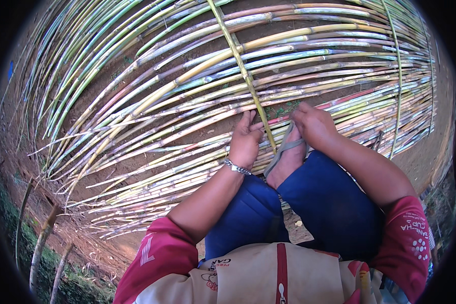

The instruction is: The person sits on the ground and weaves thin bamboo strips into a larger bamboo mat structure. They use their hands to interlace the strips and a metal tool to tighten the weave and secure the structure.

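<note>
Between the two hands, just beyond the bent knees, a reddish stalk (278, 120) is seen lying crosswise among long, jointed stalks. Its left part is met by the fingers of the left hand (245, 144), beside a yellow-green pole (245, 76) that is laid across the rows. Some fingers of that hand are extended and slightly parted; whether anything is gripped by them cannot be told. Farther along the stalk, the right hand (314, 123) is placed close to it, fingers bent downward, their tips partly hidden, so its grip cannot be told either. The hands are held apart, with a bare foot (291, 154) in a grey sandal (277, 152) set between them, nearer the right one. A silver bracelet (237, 167) is worn on the left wrist. Nearer the body, pale stalks (162, 188) are packed closely together; at the right, the rows are crossed by a thin greenish pole (399, 76).
</note>
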